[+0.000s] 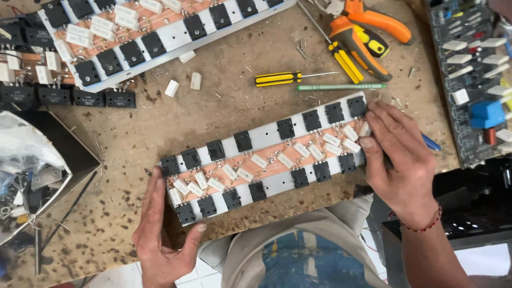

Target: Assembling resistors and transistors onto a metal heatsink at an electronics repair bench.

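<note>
A long metal bar [269, 134] lies slanted on the worn wooden bench. It carries two rows of black square components and a copper strip [266, 160] with small white block parts. My left hand [162, 234] rests against the bar's near left end, thumb under its front edge. My right hand [397, 160] lies over the bar's far right end, fingertips on the white parts there. A blue object [431, 142] pokes out from behind my right hand; whether the hand holds it is unclear.
A second similar bar [176, 37] lies at the back left. Yellow-black screwdrivers [285, 78], a green-handled tool [341, 86] and orange pliers [368, 32] sit behind. A circuit board [474, 80] is on the right, a box of parts [29, 176] on the left. Loose white blocks [184, 82] scatter about.
</note>
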